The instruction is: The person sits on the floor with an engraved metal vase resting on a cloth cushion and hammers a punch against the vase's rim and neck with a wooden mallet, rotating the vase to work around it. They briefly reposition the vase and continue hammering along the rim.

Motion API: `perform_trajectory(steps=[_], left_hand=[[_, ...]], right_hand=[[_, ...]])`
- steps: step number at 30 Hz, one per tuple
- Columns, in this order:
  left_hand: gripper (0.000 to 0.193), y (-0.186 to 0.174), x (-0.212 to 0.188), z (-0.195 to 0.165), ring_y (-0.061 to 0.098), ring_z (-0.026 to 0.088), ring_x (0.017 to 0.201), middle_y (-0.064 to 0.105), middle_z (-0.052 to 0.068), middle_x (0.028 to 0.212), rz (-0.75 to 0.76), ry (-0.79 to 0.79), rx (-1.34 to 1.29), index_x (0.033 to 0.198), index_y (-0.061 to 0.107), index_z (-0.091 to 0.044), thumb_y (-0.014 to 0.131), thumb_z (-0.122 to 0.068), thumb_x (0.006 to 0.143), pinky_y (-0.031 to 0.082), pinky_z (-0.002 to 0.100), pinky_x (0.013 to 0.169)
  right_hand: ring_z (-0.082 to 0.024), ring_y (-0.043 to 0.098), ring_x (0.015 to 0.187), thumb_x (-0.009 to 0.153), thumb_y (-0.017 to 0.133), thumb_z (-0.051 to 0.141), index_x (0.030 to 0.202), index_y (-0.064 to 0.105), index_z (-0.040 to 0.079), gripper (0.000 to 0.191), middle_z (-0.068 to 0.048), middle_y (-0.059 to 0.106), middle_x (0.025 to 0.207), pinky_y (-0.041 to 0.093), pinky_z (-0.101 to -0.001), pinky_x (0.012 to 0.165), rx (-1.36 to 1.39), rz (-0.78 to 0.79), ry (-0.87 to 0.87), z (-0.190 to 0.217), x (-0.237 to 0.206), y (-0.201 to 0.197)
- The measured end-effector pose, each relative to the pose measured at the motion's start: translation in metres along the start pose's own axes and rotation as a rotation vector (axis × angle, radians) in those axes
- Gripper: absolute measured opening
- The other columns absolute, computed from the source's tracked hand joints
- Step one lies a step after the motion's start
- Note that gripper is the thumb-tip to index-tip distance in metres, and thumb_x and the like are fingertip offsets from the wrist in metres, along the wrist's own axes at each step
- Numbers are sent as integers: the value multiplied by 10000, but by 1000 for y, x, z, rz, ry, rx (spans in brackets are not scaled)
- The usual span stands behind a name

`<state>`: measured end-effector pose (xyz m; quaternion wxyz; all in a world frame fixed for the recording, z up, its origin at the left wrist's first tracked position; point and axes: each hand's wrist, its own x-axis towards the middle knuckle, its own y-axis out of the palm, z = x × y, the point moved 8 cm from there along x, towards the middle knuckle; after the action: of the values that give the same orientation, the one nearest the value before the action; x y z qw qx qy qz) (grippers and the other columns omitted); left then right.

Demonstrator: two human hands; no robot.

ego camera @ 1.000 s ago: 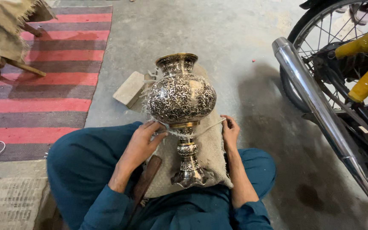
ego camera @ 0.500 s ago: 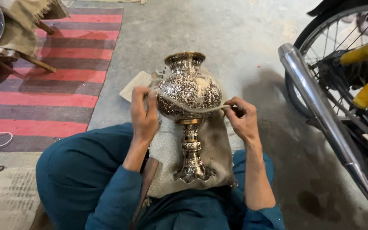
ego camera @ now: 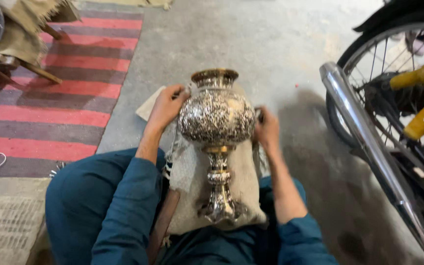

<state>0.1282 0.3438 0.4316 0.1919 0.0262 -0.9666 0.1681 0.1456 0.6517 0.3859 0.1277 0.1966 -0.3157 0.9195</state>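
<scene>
**Desk:** What is shown, and where is the piece?

**Photographer:** An ornate silver vase [ego camera: 216, 115] is seen lying along a burlap cushion [ego camera: 192, 189] on the lap of a seated person, its gilt mouth pointed away toward the concrete floor [ego camera: 251, 44] and its stemmed foot near the cushion's near edge. The bulb is flanked by both hands. The left hand [ego camera: 167, 105] is pressed against the bulb's left shoulder, fingers curled; something small appears to be pinched there, but what it is cannot be told. The right hand [ego camera: 268, 130] is laid against the right side, its grip half hidden behind the metal, so clenched or loose cannot be told.

**Desk:** How is such handling judged to be done well?

**Photographer:** The weight is best left on the cushion, with the stem kept along its middle so the round body is not allowed to roll. Pressure is probably better spread over the palms than the fingertips, since the chased surface looks easily marked.

**Desk:** And the room around it?

**Photographer:** Open floor is offered ahead and to the left, up to the edge of the striped red rug [ego camera: 50, 103]. A scrap of pale card [ego camera: 149, 105] is lying just beyond the left hand. The right side is tighter: a chrome exhaust pipe [ego camera: 364, 142] and a motorcycle wheel [ego camera: 384, 83] are parked near the right elbow, so wide swings that way are judged risky.
</scene>
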Motion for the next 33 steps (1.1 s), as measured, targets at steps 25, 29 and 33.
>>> perform_trajectory(steps=[25,29,33], left_hand=[[458,62,108,-32,675,91,729,767,8,813,476,-127,-106,980,793,-30,642,-462,949,561,289,684],[462,78,93,-29,720,120,807,810,62,905,511,-76,-88,1076,812,-58,656,-464,924,574,301,769],[486,87,77,-17,702,145,804,807,88,892,560,-84,-34,1032,801,-18,620,-463,964,568,318,767]], right_hand=[[-153,631,1000,924,665,111,1271,644,-8,367,-68,695,1171,551,-323,859,830,536,261,-24,-30,113],[-151,629,978,924,663,109,1252,652,-6,348,-68,698,1138,548,-322,845,801,524,253,-1,-30,122],[-150,628,955,924,662,107,1234,660,-4,329,-68,701,1105,545,-320,830,725,491,261,10,-34,123]])
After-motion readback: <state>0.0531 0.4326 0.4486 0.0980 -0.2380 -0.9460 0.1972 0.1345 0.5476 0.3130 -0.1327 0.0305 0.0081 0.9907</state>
